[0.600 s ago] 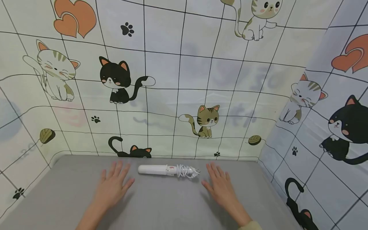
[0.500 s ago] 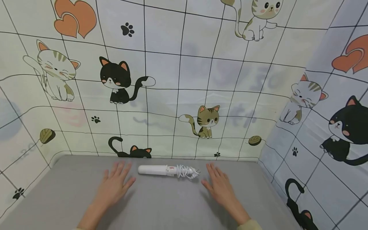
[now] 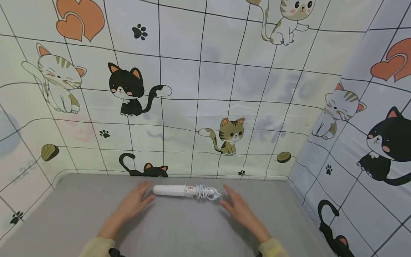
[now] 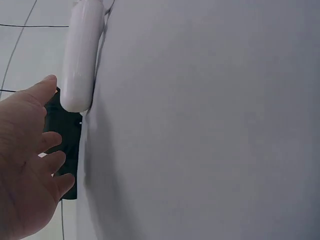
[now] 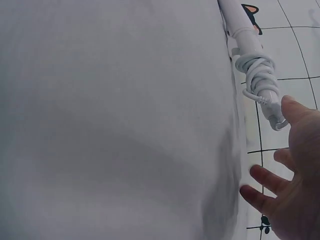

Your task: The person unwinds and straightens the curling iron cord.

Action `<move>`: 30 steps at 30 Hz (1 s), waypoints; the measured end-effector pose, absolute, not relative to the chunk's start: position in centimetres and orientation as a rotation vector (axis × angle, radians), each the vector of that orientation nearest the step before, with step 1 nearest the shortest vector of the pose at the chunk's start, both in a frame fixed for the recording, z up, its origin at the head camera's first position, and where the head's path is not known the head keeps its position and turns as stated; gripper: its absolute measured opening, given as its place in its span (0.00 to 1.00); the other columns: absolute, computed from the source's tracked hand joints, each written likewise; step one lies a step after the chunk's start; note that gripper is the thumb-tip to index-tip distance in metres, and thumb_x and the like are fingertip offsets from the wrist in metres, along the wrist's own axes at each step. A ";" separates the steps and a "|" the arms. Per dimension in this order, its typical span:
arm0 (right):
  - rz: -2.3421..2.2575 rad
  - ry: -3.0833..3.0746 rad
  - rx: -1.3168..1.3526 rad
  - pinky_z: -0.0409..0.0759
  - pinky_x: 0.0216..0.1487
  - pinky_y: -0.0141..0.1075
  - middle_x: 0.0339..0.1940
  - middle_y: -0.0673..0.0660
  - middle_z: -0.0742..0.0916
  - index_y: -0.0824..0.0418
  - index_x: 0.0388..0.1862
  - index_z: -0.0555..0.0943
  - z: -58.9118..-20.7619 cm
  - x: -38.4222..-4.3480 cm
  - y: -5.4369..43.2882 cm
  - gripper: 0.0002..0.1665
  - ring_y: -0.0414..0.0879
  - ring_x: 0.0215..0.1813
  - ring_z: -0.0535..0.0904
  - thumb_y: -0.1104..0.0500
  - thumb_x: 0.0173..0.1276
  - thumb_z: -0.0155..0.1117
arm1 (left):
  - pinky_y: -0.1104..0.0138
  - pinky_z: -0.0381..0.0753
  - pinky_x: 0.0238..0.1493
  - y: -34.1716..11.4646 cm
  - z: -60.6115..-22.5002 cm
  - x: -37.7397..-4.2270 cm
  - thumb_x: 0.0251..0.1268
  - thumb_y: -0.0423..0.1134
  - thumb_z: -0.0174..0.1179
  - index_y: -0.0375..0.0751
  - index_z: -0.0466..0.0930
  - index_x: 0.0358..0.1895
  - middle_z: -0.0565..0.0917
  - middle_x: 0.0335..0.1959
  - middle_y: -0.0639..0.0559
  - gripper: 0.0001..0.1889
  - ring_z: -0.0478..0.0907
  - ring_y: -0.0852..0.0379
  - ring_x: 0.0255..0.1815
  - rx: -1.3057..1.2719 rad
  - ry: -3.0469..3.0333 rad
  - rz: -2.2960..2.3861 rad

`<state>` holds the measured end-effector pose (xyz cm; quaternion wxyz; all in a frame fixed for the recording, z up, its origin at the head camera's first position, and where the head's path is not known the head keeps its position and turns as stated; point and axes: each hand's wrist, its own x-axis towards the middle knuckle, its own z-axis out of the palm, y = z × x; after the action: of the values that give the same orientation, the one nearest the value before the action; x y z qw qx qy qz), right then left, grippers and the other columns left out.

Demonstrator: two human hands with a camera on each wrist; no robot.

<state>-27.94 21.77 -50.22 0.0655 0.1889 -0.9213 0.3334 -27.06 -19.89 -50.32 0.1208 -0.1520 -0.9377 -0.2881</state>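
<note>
A white rod-shaped electric appliance (image 3: 169,190), perhaps a hair curling wand, lies crosswise on the grey tabletop (image 3: 186,228). Its smooth rounded barrel points left. White cord (image 3: 203,192) is wound round the handle, and the plug sits at the right end. My left hand (image 3: 132,202) is beside the barrel's rounded end, thumb nearest it. In the left wrist view, a small gap shows between that thumb and the barrel (image 4: 81,60). By the plug end is my right hand (image 3: 241,210), fingers extended. Its thumb looks very close to the plug (image 5: 275,117); whether they touch, I cannot tell.
Cloth walls with a grid and cartoon cats (image 3: 128,89) rise behind the tabletop and along both sides. The back wall (image 3: 179,142) meets the surface just beyond the appliance. Pale yellow sleeves (image 3: 99,247) cover both forearms.
Both hands have turned from palm-down to more sideways and moved inward, closer to the two ends of the appliance. The appliance lies in the same place.
</note>
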 end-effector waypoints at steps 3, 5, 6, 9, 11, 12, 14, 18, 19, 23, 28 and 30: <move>1.065 -2.777 0.567 0.83 0.56 0.56 0.67 0.70 0.79 0.66 0.79 0.63 -50.5 -28.3 21.5 0.40 0.60 0.55 0.81 0.50 0.77 0.63 | 0.33 0.62 0.71 -19.7 -50.5 -27.7 0.74 0.42 0.63 0.28 0.67 0.73 0.68 0.70 0.23 0.32 0.62 0.24 0.72 -0.446 -2.764 -0.883; 1.109 -2.775 0.573 0.85 0.48 0.47 0.69 0.69 0.78 0.67 0.79 0.63 -50.6 -28.5 21.3 0.39 0.55 0.51 0.83 0.51 0.77 0.63 | 0.33 0.62 0.72 -19.6 -51.0 -28.3 0.73 0.41 0.64 0.27 0.67 0.73 0.69 0.69 0.24 0.32 0.63 0.24 0.71 -0.453 -2.765 -0.906; 1.119 -2.778 0.577 0.85 0.45 0.42 0.69 0.68 0.78 0.67 0.79 0.62 -50.7 -28.6 21.3 0.39 0.53 0.49 0.83 0.51 0.78 0.63 | 0.34 0.63 0.71 -19.6 -51.2 -28.6 0.73 0.40 0.64 0.26 0.67 0.72 0.70 0.69 0.24 0.31 0.64 0.24 0.71 -0.462 -2.760 -0.919; 1.143 -2.774 0.597 0.83 0.40 0.36 0.71 0.68 0.77 0.67 0.79 0.62 -51.0 -28.9 21.2 0.39 0.50 0.46 0.82 0.51 0.78 0.62 | 0.35 0.63 0.72 -19.4 -51.9 -29.3 0.72 0.38 0.65 0.26 0.68 0.71 0.72 0.68 0.26 0.31 0.65 0.25 0.70 -0.476 -2.740 -0.947; 1.155 -2.767 0.608 0.82 0.39 0.35 0.70 0.68 0.78 0.67 0.79 0.63 -51.1 -29.0 21.2 0.38 0.48 0.45 0.82 0.51 0.78 0.62 | 0.35 0.64 0.71 -19.2 -52.2 -29.5 0.71 0.37 0.65 0.26 0.69 0.70 0.74 0.67 0.26 0.30 0.66 0.25 0.69 -0.486 -2.728 -0.957; 1.162 -2.762 0.612 0.82 0.38 0.35 0.69 0.68 0.78 0.67 0.78 0.63 -51.2 -29.1 21.1 0.38 0.47 0.43 0.81 0.51 0.78 0.62 | 0.34 0.64 0.71 -19.1 -52.2 -29.5 0.70 0.37 0.65 0.27 0.70 0.70 0.74 0.67 0.26 0.30 0.66 0.24 0.69 -0.483 -2.733 -0.965; 1.181 -2.753 0.620 0.82 0.37 0.34 0.67 0.70 0.79 0.68 0.78 0.64 -51.2 -29.1 21.0 0.38 0.44 0.40 0.80 0.51 0.78 0.62 | 0.34 0.64 0.71 -18.9 -52.3 -29.5 0.70 0.36 0.65 0.27 0.70 0.70 0.74 0.67 0.27 0.29 0.66 0.24 0.69 -0.473 -2.743 -0.965; 1.222 -2.747 0.629 0.80 0.33 0.32 0.59 0.70 0.84 0.68 0.77 0.65 -51.2 -29.2 20.7 0.36 0.41 0.36 0.78 0.52 0.78 0.62 | 0.32 0.62 0.71 -18.6 -52.2 -29.5 0.69 0.35 0.66 0.28 0.71 0.70 0.74 0.67 0.28 0.29 0.65 0.23 0.69 -0.442 -2.766 -0.975; 1.231 -2.746 0.631 0.79 0.32 0.32 0.56 0.69 0.85 0.68 0.77 0.66 -51.2 -29.2 20.7 0.36 0.40 0.35 0.77 0.53 0.78 0.63 | 0.32 0.62 0.71 -18.5 -52.1 -29.4 0.69 0.35 0.66 0.28 0.71 0.70 0.74 0.67 0.28 0.29 0.65 0.23 0.69 -0.435 -2.767 -0.979; 1.267 -2.725 0.643 0.78 0.30 0.31 0.46 0.62 0.87 0.69 0.75 0.68 -51.3 -29.3 20.5 0.34 0.39 0.33 0.76 0.54 0.78 0.63 | 0.33 0.63 0.70 -18.2 -52.0 -29.6 0.69 0.35 0.66 0.30 0.72 0.70 0.75 0.66 0.28 0.28 0.67 0.24 0.69 -0.425 -2.769 -1.006; 1.284 -2.732 0.623 0.82 0.34 0.32 0.53 0.66 0.86 0.69 0.73 0.70 -51.4 -29.4 20.6 0.32 0.44 0.38 0.81 0.53 0.78 0.62 | 0.34 0.65 0.70 -17.8 -52.0 -30.0 0.65 0.31 0.68 0.29 0.74 0.68 0.76 0.65 0.27 0.28 0.68 0.24 0.68 -0.422 -2.746 -1.031; 1.285 -2.738 0.608 0.83 0.38 0.32 0.56 0.68 0.85 0.69 0.73 0.70 -51.5 -29.5 20.6 0.32 0.47 0.42 0.83 0.52 0.79 0.61 | 0.35 0.67 0.69 -17.7 -52.0 -30.2 0.64 0.28 0.68 0.29 0.74 0.68 0.77 0.64 0.27 0.28 0.69 0.25 0.67 -0.420 -2.741 -1.022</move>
<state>-29.51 20.64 -51.49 0.0282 0.1970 -0.8872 0.4163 -30.19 -17.73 -52.00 0.0932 -0.1415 -0.9235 -0.3442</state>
